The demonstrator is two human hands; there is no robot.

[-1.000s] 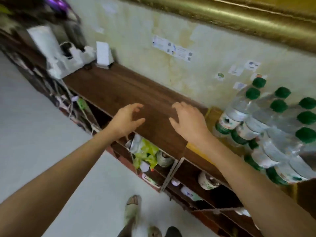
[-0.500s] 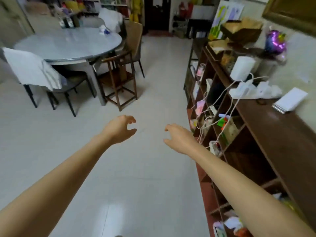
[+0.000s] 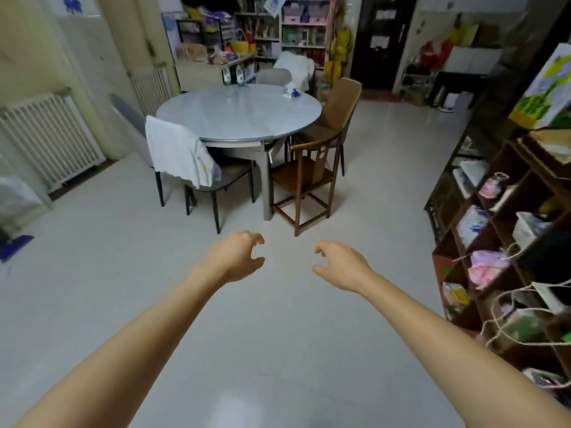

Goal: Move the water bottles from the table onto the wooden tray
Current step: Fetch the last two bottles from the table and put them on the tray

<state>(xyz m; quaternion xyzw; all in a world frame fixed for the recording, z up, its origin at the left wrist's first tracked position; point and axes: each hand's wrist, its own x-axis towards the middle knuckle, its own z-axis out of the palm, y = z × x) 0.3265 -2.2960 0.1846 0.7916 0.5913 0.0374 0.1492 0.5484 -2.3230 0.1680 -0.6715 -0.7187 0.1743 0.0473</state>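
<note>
Two clear water bottles (image 3: 233,76) with green labels stand upright at the far edge of a round grey table (image 3: 238,114) across the room. My left hand (image 3: 236,256) and my right hand (image 3: 340,263) are stretched out in front of me over the pale floor, well short of the table. Both hands hold nothing, with fingers curled loosely and apart. The wooden tray with the other bottles is out of view.
Chairs ring the table: one draped with a white cloth (image 3: 177,156), a wooden one (image 3: 304,180), a brown one (image 3: 341,109). A dark shelf unit (image 3: 500,242) full of items and dangling cords lines the right. Radiators (image 3: 46,137) stand on the left wall. A tissue pack (image 3: 290,91) lies on the table.
My view has swung left, away from the wooden counter and its tray of bottles, to face the room and the round table. Both hands stay empty and outstretched.
</note>
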